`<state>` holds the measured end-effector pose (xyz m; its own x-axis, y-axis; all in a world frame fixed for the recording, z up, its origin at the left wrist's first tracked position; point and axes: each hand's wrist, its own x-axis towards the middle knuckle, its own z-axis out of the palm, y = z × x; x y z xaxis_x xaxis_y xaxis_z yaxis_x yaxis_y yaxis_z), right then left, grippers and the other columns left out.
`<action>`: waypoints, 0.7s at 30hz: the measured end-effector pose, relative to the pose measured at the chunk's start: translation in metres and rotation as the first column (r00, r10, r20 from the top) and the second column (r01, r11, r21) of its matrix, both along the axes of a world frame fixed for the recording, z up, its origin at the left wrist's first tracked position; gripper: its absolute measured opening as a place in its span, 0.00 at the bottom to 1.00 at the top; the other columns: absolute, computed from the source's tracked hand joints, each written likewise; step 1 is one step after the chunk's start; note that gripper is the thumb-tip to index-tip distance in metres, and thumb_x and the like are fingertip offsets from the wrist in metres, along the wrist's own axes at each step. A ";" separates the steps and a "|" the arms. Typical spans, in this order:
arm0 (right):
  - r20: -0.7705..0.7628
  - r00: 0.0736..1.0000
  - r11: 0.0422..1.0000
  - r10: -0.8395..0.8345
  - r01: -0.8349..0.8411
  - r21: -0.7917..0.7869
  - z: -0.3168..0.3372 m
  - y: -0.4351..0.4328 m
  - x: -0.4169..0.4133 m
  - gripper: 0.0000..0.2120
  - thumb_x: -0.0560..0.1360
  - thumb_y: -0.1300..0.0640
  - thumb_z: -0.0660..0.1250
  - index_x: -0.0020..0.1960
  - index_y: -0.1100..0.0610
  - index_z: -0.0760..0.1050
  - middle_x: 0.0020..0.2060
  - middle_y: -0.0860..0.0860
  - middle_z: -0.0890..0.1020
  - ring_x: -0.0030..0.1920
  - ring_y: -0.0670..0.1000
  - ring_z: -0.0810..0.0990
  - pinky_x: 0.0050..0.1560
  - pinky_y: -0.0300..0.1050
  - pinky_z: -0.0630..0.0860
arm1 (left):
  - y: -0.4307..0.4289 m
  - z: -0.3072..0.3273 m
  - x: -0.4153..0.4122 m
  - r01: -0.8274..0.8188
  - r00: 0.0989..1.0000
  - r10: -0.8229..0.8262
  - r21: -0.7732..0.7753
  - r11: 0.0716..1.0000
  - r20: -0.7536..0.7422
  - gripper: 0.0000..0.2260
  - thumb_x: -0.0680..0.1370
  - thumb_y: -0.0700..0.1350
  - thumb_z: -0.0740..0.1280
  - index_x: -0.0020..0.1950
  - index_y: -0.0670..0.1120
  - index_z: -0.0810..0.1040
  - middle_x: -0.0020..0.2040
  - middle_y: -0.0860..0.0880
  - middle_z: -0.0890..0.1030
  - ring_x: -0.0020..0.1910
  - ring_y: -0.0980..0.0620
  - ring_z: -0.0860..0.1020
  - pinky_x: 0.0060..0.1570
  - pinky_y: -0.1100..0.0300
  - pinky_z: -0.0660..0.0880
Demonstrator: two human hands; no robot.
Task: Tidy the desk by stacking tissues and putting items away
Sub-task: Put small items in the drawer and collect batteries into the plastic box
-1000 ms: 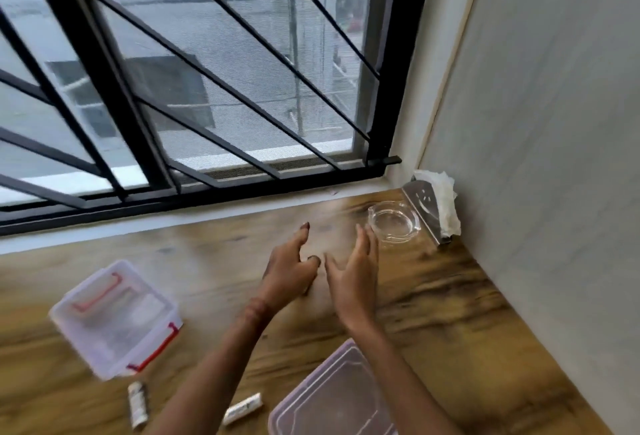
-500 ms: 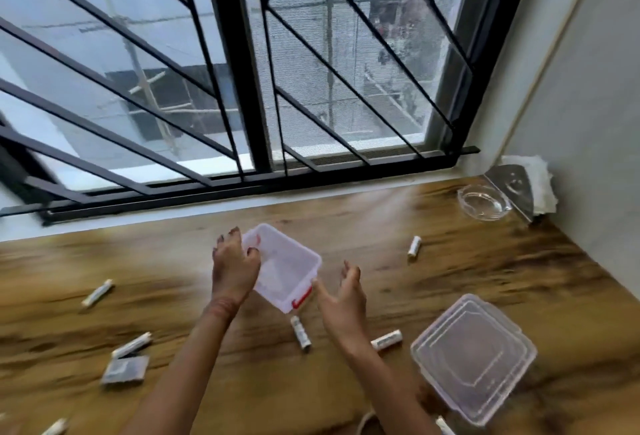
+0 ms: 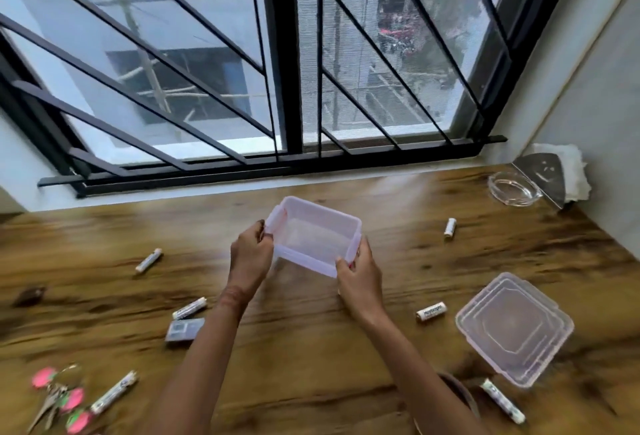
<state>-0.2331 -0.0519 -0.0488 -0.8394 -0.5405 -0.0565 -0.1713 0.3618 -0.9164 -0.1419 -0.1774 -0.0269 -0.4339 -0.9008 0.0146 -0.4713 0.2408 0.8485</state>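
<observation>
Clear plastic container (image 3: 313, 239), left of lid (image 3: 512, 327), apparently lifted off desk (image 3: 346, 365); left hand (image 3: 250, 258) and right hand (image 3: 360, 279) pinch opposite rims. Light, stiff, slick, empty: grip rim both sides.

The scene is lit by soft daylight admitted through the barred window (image 3: 363, 88) across the top of the frame. A pale sheen is thrown on the worktop (image 3: 408, 199) below the sill, and only faint shadows are cast. Straight bars are bowed by wide-angle distortion toward the edges. The lower left, around the keys (image 3: 57, 398), is smeared by blur.
</observation>
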 end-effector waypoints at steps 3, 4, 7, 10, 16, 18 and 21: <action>-0.054 0.996 0.998 0.069 -0.068 0.017 -0.001 0.000 0.001 0.22 0.75 0.65 0.58 0.68 0.58 0.64 0.57 0.57 0.77 0.53 0.55 0.76 0.48 0.43 0.75 | 0.011 -0.001 0.024 -0.046 0.998 0.047 0.022 0.999 -0.042 0.09 0.79 0.42 0.58 0.44 0.51 0.77 0.44 0.49 0.78 0.45 0.49 0.74 0.44 0.56 0.68; -0.057 0.993 0.995 0.099 -0.098 0.024 -0.001 0.001 0.003 0.21 0.75 0.65 0.58 0.67 0.58 0.64 0.56 0.56 0.77 0.51 0.55 0.76 0.44 0.38 0.74 | 0.015 -0.003 0.033 -0.071 0.995 0.074 0.042 0.997 -0.060 0.09 0.78 0.43 0.59 0.47 0.49 0.80 0.45 0.50 0.79 0.46 0.49 0.75 0.46 0.55 0.70; -0.073 0.981 0.983 0.182 -0.180 0.029 -0.005 0.007 0.013 0.21 0.76 0.64 0.55 0.69 0.58 0.63 0.59 0.56 0.76 0.54 0.55 0.76 0.48 0.42 0.75 | 0.033 -0.008 0.060 -0.143 0.983 0.149 0.060 0.988 -0.105 0.10 0.77 0.43 0.62 0.51 0.42 0.81 0.45 0.49 0.81 0.46 0.50 0.77 0.46 0.56 0.71; -0.071 0.969 0.971 0.237 -0.234 0.047 -0.009 0.016 0.026 0.21 0.77 0.62 0.55 0.71 0.57 0.62 0.62 0.55 0.75 0.59 0.56 0.75 0.57 0.52 0.75 | 0.054 -0.014 0.083 -0.214 0.966 0.229 0.126 0.969 -0.121 0.08 0.77 0.39 0.62 0.53 0.41 0.80 0.44 0.51 0.80 0.46 0.53 0.77 0.48 0.60 0.70; -0.021 0.953 0.952 0.303 -0.302 0.042 -0.020 0.036 0.036 0.20 0.78 0.62 0.55 0.70 0.57 0.64 0.63 0.53 0.75 0.61 0.54 0.74 0.59 0.50 0.72 | 0.080 -0.028 0.105 -0.275 0.952 0.294 0.178 0.945 -0.087 0.11 0.76 0.38 0.64 0.58 0.39 0.78 0.52 0.46 0.81 0.50 0.51 0.78 0.52 0.59 0.72; -0.010 0.951 0.950 0.309 -0.308 0.046 -0.021 0.039 0.038 0.21 0.79 0.62 0.55 0.71 0.57 0.62 0.65 0.53 0.73 0.63 0.55 0.73 0.62 0.54 0.72 | 0.086 -0.030 0.108 -0.295 0.945 0.314 0.183 0.938 -0.086 0.13 0.76 0.38 0.64 0.60 0.38 0.77 0.55 0.45 0.81 0.51 0.52 0.78 0.53 0.60 0.72; -0.007 0.949 0.947 0.316 -0.315 0.069 -0.024 0.042 0.038 0.22 0.79 0.61 0.55 0.73 0.57 0.60 0.67 0.55 0.71 0.64 0.56 0.72 0.63 0.54 0.71 | 0.092 -0.030 0.111 -0.324 0.936 0.343 0.186 0.928 -0.079 0.15 0.76 0.39 0.65 0.63 0.40 0.75 0.57 0.45 0.80 0.52 0.54 0.77 0.55 0.61 0.71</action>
